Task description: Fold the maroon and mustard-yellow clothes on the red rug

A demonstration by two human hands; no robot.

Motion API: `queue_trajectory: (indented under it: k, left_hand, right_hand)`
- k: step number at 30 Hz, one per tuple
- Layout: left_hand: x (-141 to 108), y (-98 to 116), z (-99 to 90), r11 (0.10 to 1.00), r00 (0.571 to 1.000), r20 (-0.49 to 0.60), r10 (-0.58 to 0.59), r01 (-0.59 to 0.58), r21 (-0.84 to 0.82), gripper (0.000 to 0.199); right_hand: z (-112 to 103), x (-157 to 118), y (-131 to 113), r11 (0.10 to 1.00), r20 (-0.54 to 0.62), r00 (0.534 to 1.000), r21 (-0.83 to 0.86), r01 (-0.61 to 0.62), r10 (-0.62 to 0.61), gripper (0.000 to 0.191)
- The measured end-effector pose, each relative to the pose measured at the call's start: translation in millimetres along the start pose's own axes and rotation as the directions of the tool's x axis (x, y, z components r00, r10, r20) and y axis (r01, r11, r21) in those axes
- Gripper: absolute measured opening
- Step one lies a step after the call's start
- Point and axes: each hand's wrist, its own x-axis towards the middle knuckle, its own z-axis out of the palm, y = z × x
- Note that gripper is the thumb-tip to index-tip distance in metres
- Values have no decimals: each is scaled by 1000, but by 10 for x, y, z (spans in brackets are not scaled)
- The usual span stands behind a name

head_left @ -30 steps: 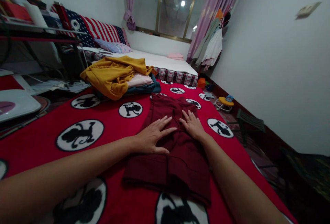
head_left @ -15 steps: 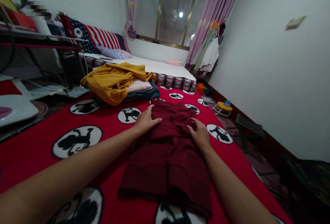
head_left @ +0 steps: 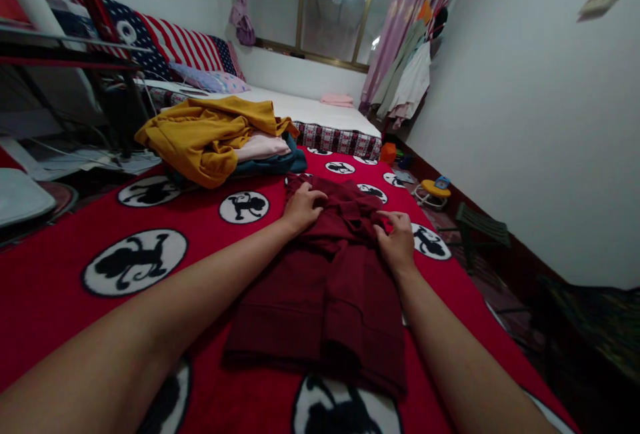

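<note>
A dark red garment (head_left: 320, 294) lies folded lengthwise on a red blanket (head_left: 210, 254) with monkey prints in white circles. My left hand (head_left: 304, 209) rests on the garment's upper left part, fingers curved and thumb apart, with no cloth clearly pinched. At the garment's upper right edge, my right hand (head_left: 396, 237) has its thumb and fingers closed on the maroon cloth, which is bunched between the two hands. The lower end of the garment lies flat, nearer to me.
Left of the garment's far end is a pile with a mustard garment (head_left: 205, 134) on top. Beyond stands a white-covered bed (head_left: 280, 104). A desk (head_left: 75, 54) is at the left; a yellow stool (head_left: 434, 189) and a dark green stool (head_left: 480, 224) stand along the right wall.
My left hand has moved right, further onto the garment. My right hand has drawn in its fingers at the right edge, lifting the cloth a little. The view has shifted slightly.
</note>
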Motion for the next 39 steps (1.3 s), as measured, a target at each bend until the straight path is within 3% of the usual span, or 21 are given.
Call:
queue_trajectory:
  k: [3,5,8,9,12,15,17,19,21,24,30,33,36,39]
  left_hand:
    - [-124,-57,-69,999,995,-89,44,-43,23,33]
    - [-210,-65,-120,1000,996,-88,4,-5,-20,36]
    - [-306,-34,-188,995,998,-50,-38,34,-92,35]
    - [-326,-21,-211,994,998,-49,-28,23,-110,33]
    - [-354,-7,-279,991,995,-86,-45,34,-128,27]
    - [-348,-44,-316,998,990,-121,-70,70,-8,28]
    - [-342,-83,-309,992,999,-51,-2,8,126,32]
    - [-352,-127,-299,977,993,99,65,-84,197,38]
    - [-392,-182,-324,973,966,236,110,-153,171,44]
    - [-533,-291,-490,964,909,352,225,-261,58,50]
    - [-1002,-418,-1144,935,788,520,331,-347,-69,51]
    - [-1183,-342,-1396,924,746,560,359,-371,-98,48]
    - [-1276,-224,-1471,905,733,540,414,-397,-155,44]
    - [-1312,-151,-1382,880,727,498,473,-424,-216,37]
  right_hand:
    - [-18,-18,-120,988,-4,989,35,150,-150,40]
    - [-16,-43,-200,973,187,955,69,219,-228,44]
    - [-7,-86,-272,958,470,840,46,284,-271,48]
    - [-8,-96,-285,955,495,825,34,295,-272,50]
    - [-25,-116,-314,947,456,838,38,318,-300,51]
    - [-37,-124,-341,938,535,784,51,342,-315,49]
    - [-31,-126,-346,941,587,752,50,336,-300,47]
    - [-23,-132,-334,945,587,755,56,321,-292,47]
    - [-28,-153,-311,950,574,766,76,302,-289,47]
    - [-88,-236,-272,962,578,773,95,255,-262,47]
    - [-532,-561,-98,943,572,753,250,219,-327,50]
    - [-887,-677,18,923,612,695,311,228,-377,51]
    - [-1168,-708,46,923,702,600,277,265,-383,53]
    - [-1222,-717,-4,922,716,584,253,292,-382,46]
